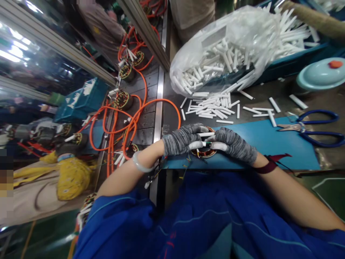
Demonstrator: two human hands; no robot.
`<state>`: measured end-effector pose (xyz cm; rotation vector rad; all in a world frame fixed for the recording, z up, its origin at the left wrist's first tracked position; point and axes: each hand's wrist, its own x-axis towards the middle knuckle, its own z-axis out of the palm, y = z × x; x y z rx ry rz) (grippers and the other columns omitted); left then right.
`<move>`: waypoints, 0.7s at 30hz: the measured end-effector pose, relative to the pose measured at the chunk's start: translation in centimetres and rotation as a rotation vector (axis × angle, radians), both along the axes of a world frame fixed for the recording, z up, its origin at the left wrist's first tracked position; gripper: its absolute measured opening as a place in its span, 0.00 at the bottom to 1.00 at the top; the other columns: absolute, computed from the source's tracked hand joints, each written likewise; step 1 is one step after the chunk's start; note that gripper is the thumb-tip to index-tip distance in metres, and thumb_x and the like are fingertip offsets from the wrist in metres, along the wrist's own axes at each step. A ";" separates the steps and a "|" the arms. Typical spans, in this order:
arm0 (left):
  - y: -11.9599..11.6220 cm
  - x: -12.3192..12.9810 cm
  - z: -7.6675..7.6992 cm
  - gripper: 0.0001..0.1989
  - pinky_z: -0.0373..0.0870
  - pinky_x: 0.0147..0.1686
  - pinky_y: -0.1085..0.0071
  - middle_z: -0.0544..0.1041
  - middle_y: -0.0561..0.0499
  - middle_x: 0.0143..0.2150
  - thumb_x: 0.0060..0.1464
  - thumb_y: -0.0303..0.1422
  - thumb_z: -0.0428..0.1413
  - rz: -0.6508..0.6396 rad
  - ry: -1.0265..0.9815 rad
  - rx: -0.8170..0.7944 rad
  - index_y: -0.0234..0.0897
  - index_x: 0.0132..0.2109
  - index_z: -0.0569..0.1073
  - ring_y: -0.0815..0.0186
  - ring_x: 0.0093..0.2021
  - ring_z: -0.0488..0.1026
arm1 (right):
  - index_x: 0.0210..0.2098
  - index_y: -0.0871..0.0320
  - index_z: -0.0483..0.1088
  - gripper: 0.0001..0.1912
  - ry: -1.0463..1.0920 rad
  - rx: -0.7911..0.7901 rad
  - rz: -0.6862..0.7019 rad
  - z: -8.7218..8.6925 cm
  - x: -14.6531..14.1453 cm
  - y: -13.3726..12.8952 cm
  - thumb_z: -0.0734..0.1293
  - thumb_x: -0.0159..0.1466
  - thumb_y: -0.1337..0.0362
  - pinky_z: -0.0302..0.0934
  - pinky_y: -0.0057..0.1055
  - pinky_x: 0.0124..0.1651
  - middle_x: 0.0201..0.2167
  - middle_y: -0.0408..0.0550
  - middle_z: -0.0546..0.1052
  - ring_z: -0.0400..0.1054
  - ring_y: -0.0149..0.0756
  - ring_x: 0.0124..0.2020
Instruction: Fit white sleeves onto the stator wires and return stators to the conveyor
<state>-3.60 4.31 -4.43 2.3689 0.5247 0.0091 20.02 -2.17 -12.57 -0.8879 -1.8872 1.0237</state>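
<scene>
Both hands wear grey knitted gloves with white fingertips and meet over a copper-wound motor stator (pixel 205 154) at the edge of a blue mat (pixel 292 154). My left hand (pixel 183 139) has its fingers closed around the end of a small white sleeve (pixel 204 144). Facing it, my right hand (pixel 233 144) pinches a thin dark-green wire (pixel 208 143) that meets the sleeve's end. Just above, another white tube (pixel 206 134) spans the gap between the two hands. The gloves cover much of the stator, and short coloured leads stick out below it.
Loose white tubes (pixel 215 106) lie beyond the mat, before a plastic bag (pixel 229 46) full of them. Blue-handled scissors (pixel 309 127) and a light-blue lidded container (pixel 320 73) are at right. Orange cables (pixel 145 104) and more stators (pixel 122 100) occupy the conveyor (pixel 144 124) at left.
</scene>
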 end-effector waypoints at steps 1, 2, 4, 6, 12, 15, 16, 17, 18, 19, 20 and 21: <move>0.1 -0.1 -0.4 0.19 0.62 0.70 0.58 0.71 0.39 0.66 0.69 0.33 0.50 0.003 -0.048 -0.045 0.36 0.63 0.73 0.60 0.68 0.67 | 0.43 0.53 0.80 0.18 0.009 0.013 -0.020 -0.1 -0.2 -0.1 0.63 0.72 0.49 0.67 0.36 0.45 0.37 0.47 0.83 0.75 0.37 0.38; 0.2 -0.3 -0.7 0.19 0.63 0.70 0.57 0.71 0.39 0.66 0.68 0.33 0.50 0.011 -0.085 -0.081 0.36 0.62 0.74 0.60 0.68 0.67 | 0.43 0.53 0.80 0.18 0.015 0.028 -0.039 -0.2 -0.3 -0.2 0.63 0.73 0.50 0.67 0.35 0.44 0.37 0.47 0.83 0.75 0.36 0.38; 0.2 -0.4 -1.2 0.19 0.63 0.70 0.56 0.71 0.38 0.66 0.67 0.33 0.51 0.035 -0.114 -0.133 0.37 0.62 0.74 0.58 0.68 0.66 | 0.44 0.53 0.80 0.16 0.017 0.054 -0.057 -0.3 -0.6 -0.3 0.63 0.73 0.52 0.66 0.34 0.44 0.37 0.46 0.83 0.75 0.36 0.38; 0.2 -0.5 -1.5 0.20 0.63 0.70 0.54 0.69 0.39 0.67 0.66 0.33 0.51 0.064 -0.085 -0.163 0.38 0.63 0.73 0.57 0.69 0.64 | 0.44 0.53 0.80 0.15 0.008 0.065 -0.068 -0.5 -0.9 -0.5 0.64 0.72 0.53 0.65 0.35 0.45 0.36 0.46 0.83 0.75 0.36 0.38; 0.5 -0.3 -1.2 0.18 0.63 0.69 0.54 0.70 0.38 0.67 0.68 0.33 0.50 0.000 -0.029 0.007 0.37 0.59 0.77 0.58 0.68 0.66 | 0.35 0.55 0.80 0.14 -0.142 0.047 -0.141 -0.5 -1.6 -0.7 0.67 0.70 0.54 0.62 0.35 0.42 0.30 0.47 0.80 0.71 0.37 0.34; 0.4 0.4 -1.0 0.20 0.59 0.71 0.49 0.72 0.39 0.65 0.68 0.37 0.53 -0.034 0.070 0.249 0.37 0.62 0.76 0.54 0.70 0.64 | 0.38 0.55 0.80 0.16 -0.262 0.096 -0.219 -0.8 -1.5 -1.3 0.66 0.70 0.52 0.63 0.39 0.44 0.32 0.49 0.80 0.71 0.41 0.36; 0.2 0.8 -1.0 0.20 0.57 0.71 0.47 0.71 0.39 0.66 0.68 0.39 0.54 -0.036 0.106 0.319 0.38 0.62 0.76 0.52 0.71 0.62 | 0.42 0.54 0.80 0.16 -0.255 0.088 -0.230 -1.0 -1.3 -1.6 0.66 0.70 0.51 0.64 0.40 0.46 0.35 0.50 0.80 0.72 0.42 0.38; 0.0 1.3 -0.9 0.21 0.56 0.71 0.46 0.70 0.40 0.68 0.67 0.41 0.54 -0.037 0.139 0.377 0.39 0.61 0.76 0.50 0.73 0.59 | 0.47 0.53 0.79 0.15 -0.222 0.059 -0.232 -1.2 -1.1 -1.9 0.67 0.70 0.51 0.65 0.41 0.48 0.39 0.50 0.80 0.73 0.42 0.41; -0.3 1.9 -1.0 0.20 0.54 0.72 0.45 0.68 0.41 0.69 0.67 0.42 0.55 -0.041 0.172 0.420 0.39 0.60 0.77 0.48 0.74 0.57 | 0.52 0.52 0.77 0.16 -0.167 0.016 -0.235 -1.4 -0.8 -2.3 0.68 0.69 0.51 0.66 0.42 0.50 0.43 0.49 0.80 0.73 0.42 0.43; -0.6 2.6 -1.0 0.20 0.53 0.72 0.44 0.67 0.41 0.71 0.67 0.42 0.55 -0.050 0.206 0.446 0.39 0.59 0.78 0.46 0.74 0.56 | 0.56 0.50 0.74 0.19 -0.100 -0.026 -0.248 -1.6 -0.4 -2.6 0.69 0.68 0.52 0.67 0.42 0.52 0.46 0.49 0.79 0.74 0.42 0.45; -0.8 3.3 -1.1 0.20 0.53 0.72 0.44 0.66 0.41 0.71 0.66 0.42 0.55 -0.060 0.234 0.461 0.38 0.58 0.79 0.45 0.74 0.56 | 0.57 0.50 0.71 0.21 -0.033 -0.056 -0.271 -1.8 -0.1 -3.0 0.71 0.67 0.52 0.68 0.43 0.53 0.49 0.49 0.78 0.74 0.42 0.47; -1.0 4.2 -1.2 0.19 0.53 0.72 0.45 0.65 0.41 0.72 0.66 0.42 0.56 -0.073 0.257 0.465 0.37 0.57 0.80 0.45 0.74 0.57 | 0.58 0.50 0.70 0.23 0.024 -0.073 -0.300 -2.0 0.2 -3.2 0.72 0.66 0.53 0.69 0.43 0.53 0.50 0.49 0.77 0.74 0.42 0.47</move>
